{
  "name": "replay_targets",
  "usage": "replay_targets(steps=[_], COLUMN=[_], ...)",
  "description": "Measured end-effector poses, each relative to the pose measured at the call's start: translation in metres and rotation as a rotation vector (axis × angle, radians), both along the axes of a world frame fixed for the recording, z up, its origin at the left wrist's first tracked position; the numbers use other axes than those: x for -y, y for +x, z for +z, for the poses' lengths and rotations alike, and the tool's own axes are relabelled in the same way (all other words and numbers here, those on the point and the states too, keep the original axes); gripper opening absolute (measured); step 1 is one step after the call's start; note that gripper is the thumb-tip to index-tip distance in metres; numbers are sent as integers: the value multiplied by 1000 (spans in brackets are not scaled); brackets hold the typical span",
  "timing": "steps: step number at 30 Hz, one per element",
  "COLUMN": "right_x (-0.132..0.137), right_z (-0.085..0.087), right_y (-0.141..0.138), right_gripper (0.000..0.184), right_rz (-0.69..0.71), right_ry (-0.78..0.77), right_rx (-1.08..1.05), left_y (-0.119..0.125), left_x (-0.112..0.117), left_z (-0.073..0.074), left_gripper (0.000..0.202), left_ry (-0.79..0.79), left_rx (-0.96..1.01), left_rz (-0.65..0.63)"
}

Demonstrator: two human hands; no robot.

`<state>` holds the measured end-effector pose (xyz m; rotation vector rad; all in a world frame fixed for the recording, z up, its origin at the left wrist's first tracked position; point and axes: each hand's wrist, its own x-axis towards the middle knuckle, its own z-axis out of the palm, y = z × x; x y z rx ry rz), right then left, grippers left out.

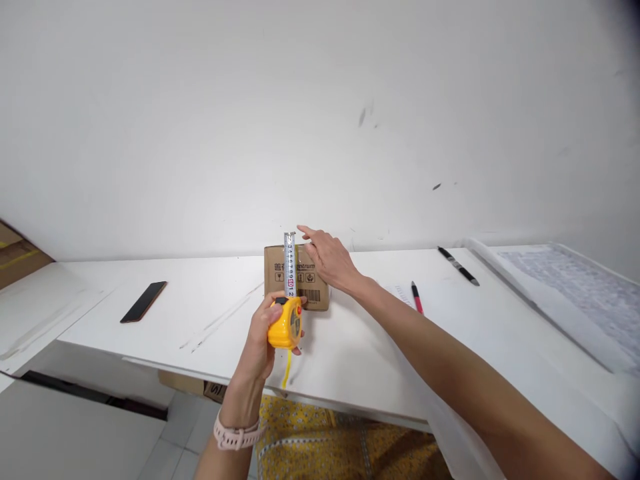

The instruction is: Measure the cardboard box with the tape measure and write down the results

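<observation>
My left hand (263, 330) is wrapped around a yellow tape measure (285, 330) with a red button and a yellow wrist strap. Its silver blade (289, 267) is drawn out away from me across a small brown cardboard box (274, 280), which bears printed text, handling symbols and a barcode. The metal hook at the blade's end lies near the box's far edge. My right hand (331, 260) is over the box's right side, index finger stretched toward the hook and apart from it. Its other fingers are partly bent, and whether they touch the box is hard to tell.
A dark phone-like slab (144, 302) lies on the left of the white table (215, 287). To the right are a red and black pen (417, 298) on paper, a black pen (459, 266) and a plastic-covered printed stack (575, 293). A wall (300, 120) rises behind.
</observation>
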<state>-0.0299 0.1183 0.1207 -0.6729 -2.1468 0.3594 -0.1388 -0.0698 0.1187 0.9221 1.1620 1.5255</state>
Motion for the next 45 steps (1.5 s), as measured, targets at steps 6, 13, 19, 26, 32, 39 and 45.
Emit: replay_targets(steps=[6, 13, 19, 26, 32, 39, 45], right_x=[-7, -16, -23, -39, -40, -41, -37], right_z=[3, 2, 6, 2, -1, -2, -1], right_y=[2, -1, -3, -5, -5, -4, -3], right_gripper=[48, 45, 43, 41, 40, 41, 41], right_rz=[6, 3, 6, 38, 44, 30, 26], right_ry=[37, 87, 56, 10, -18, -9, -7], right_rx=[78, 92, 90, 55, 15, 34, 32], left_y=[-3, -5, -4, -14, -16, -16, -15], left_x=[-9, -15, -13, -9, -8, -8, -6], left_z=[-3, -5, -13, -31, -33, -37, -39], left_gripper=[43, 45, 45, 47, 47, 45, 44], left_ry=[-36, -63, -71, -143, -165, -142, -144], left_rx=[78, 97, 7, -127, -123, -108, -108], left_rz=[-17, -25, -16, 1, -18, -19, -22])
